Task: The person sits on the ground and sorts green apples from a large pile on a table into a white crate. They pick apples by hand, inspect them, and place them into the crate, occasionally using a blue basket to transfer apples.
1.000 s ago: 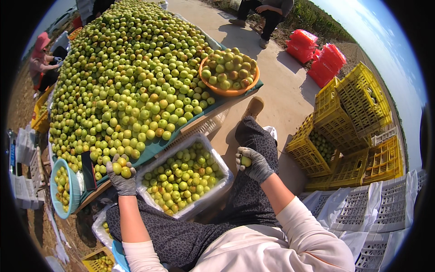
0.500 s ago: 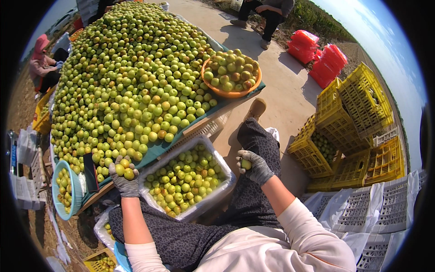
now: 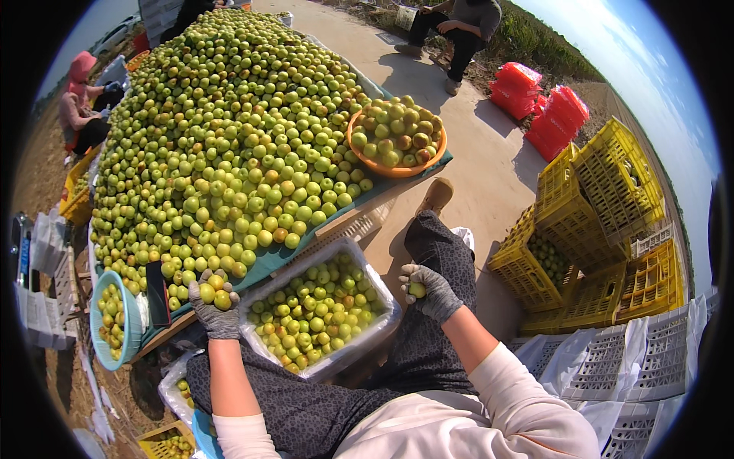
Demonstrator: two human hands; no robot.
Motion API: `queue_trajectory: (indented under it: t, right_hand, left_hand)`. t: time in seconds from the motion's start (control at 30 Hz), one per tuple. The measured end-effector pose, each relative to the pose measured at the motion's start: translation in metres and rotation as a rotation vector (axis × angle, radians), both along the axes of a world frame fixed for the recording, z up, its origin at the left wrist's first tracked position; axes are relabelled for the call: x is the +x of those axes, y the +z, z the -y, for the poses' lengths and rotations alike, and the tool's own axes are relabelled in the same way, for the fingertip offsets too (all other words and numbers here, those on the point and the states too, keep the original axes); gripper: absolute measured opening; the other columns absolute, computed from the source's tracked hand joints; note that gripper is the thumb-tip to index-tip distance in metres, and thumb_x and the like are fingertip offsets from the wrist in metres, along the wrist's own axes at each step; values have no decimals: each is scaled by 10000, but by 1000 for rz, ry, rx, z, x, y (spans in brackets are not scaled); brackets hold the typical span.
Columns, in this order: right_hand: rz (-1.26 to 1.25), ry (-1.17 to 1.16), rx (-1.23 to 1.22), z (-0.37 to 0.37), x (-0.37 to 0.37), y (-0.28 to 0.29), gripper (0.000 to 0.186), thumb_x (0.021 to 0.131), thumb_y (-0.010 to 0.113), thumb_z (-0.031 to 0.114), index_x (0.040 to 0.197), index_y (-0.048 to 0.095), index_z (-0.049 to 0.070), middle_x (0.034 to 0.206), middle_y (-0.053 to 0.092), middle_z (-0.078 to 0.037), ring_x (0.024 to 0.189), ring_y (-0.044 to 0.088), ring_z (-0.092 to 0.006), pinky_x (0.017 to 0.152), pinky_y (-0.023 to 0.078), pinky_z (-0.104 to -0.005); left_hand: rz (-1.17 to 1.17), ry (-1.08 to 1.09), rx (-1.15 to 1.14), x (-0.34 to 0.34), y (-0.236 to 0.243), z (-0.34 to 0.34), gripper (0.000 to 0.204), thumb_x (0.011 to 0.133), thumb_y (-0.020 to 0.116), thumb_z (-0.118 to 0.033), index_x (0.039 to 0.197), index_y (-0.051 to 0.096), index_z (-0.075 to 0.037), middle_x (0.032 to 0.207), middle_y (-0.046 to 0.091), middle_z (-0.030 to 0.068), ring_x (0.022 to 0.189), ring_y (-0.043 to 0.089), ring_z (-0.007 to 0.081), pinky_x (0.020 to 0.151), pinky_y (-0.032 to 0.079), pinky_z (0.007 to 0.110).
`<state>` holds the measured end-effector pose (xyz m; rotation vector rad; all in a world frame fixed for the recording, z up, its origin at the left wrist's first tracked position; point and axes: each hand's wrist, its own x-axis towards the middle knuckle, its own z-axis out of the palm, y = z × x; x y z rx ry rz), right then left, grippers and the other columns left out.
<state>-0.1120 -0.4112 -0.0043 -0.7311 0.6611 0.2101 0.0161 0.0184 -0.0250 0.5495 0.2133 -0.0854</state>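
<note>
My left hand [image 3: 215, 315], in a grey glove, is curled around a few green jujubes [image 3: 221, 299] at the table's near edge, just left of a lined crate [image 3: 391, 317]. The gloved right hand [image 3: 434, 295] pinches a single green jujube [image 3: 417, 290] above my right thigh, to the right of that crate. Many loose jujubes fill the crate between my legs. Beyond my left hand spreads a large heap of jujubes [image 3: 222, 176], yellow-green with some reddish-brown patches, on a green-covered table.
A dark phone [image 3: 157, 295] and a light-blue basket [image 3: 134, 325] are at left. An orange basin [image 3: 394, 170] of browner jujubes stands on the table's right corner. Yellow crates [image 3: 612, 279] and white crates [image 3: 596, 361] stand right. Other people [image 3: 80, 107] sit farther off.
The whole scene has shifted slightly right and down in the view. Both hands keep hold of their jujubes; my right fingers have shifted a little around theirs.
</note>
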Motion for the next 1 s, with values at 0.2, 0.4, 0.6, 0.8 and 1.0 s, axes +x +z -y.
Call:
queue_trajectory:
  t: [0.2,0.4,0.6,0.8,1.0]
  right_hand:
    - [104,88,3,4,0,-13,359,838,644,240,1116,557,30,1018,596,-114,804,570,-189,684,501,-301]
    - [121,156,-10,-5,-8,-15,316,853,642,269,1071,587,46,991,605,-74,803,564,-166,637,486,-281]
    - [30,167,-102,-22,-4,8,189,776,564,91,957,604,55,901,615,-76,697,566,-177,502,444,-282]
    - [73,121,-48,-35,-5,8,244,696,525,4,912,620,66,910,639,-140,644,573,-200,448,433,-310]
    - [190,279,19,-54,-22,42,169,750,534,33,894,615,61,845,599,-122,631,570,-204,393,402,-265]
  left_hand:
    - [45,-40,-50,-3,-1,-3,411,929,493,-465,1099,590,-104,1038,662,136,698,665,243,515,572,391]
    - [15,-28,-19,-1,2,-2,443,925,479,-506,1097,588,-113,1057,637,128,700,654,229,525,560,363]
    - [-29,75,-22,-7,14,2,424,909,516,-504,1076,587,-120,995,635,116,670,634,205,485,531,330]
    - [-37,78,-125,-21,28,-18,392,896,540,-509,989,583,-131,925,638,114,614,630,204,455,517,321]
    - [78,69,-223,-50,38,-34,343,928,525,-474,896,617,-145,940,647,104,613,628,202,456,516,329]
